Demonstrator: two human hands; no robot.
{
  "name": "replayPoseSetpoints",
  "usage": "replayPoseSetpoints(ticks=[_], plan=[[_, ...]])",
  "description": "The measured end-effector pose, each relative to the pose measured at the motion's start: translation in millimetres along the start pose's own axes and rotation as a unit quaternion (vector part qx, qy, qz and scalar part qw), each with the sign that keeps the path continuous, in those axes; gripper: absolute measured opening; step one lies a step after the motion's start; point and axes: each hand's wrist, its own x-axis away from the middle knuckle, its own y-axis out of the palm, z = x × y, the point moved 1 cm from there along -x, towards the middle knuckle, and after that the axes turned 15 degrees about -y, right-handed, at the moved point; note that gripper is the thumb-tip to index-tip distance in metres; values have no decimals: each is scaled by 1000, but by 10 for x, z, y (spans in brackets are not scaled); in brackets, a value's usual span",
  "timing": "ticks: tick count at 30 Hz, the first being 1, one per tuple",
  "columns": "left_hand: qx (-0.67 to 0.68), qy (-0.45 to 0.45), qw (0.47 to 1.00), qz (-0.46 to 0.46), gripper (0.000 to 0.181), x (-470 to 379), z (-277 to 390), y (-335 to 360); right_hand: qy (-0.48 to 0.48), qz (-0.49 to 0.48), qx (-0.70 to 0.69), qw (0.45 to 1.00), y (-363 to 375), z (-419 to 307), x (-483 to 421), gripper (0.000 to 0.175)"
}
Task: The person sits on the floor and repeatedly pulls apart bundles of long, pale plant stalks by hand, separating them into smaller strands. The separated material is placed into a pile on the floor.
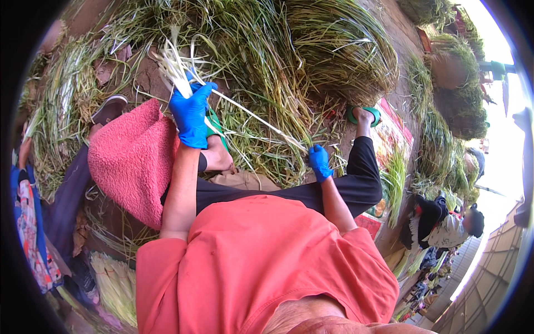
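Note:
My left hand (pixel 190 110), in a blue disposable glove, is closed around a bunch of pale, stripped plant stalks (pixel 175 71) with whitish ends that fan out above the fist. One long pale stalk (pixel 254 117) stretches from this hand down to the right. Its far end is pinched in my right hand (pixel 319 163), also gloved in blue, just in front of my right shin. A little green leaf shows at that grip. Between and beyond both hands lies a thick layer of loose long green leaves and stalks (pixel 267 75).
A large heap of green stalks (pixel 342 50) rises ahead. A pink fleecy cloth (pixel 129 163) covers my left knee. Trimmed stalks (pixel 394 183) lie on a printed sack (pixel 390 125) at right. Tied pale bundles (pixel 112 284) stand lower left. Other people (pixel 450 225) sit nearby.

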Motion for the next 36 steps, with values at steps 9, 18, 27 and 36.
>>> replayPoseSetpoints(ticks=[9,18,27,36], plan=[[-15,-212,959,-188,35,59,-590,239,-400,-100,-301,860,208,-2048,34,43],[14,-47,989,-139,38,-42,-322,278,-88,83,-428,896,13,-1699,70,19],[53,-24,975,-217,27,14,-489,339,-191,-125,-429,874,158,-2461,91,26],[324,-213,900,-200,37,-666,-344,-81,-230,-17,206,951,283,-1446,-1436,92]])
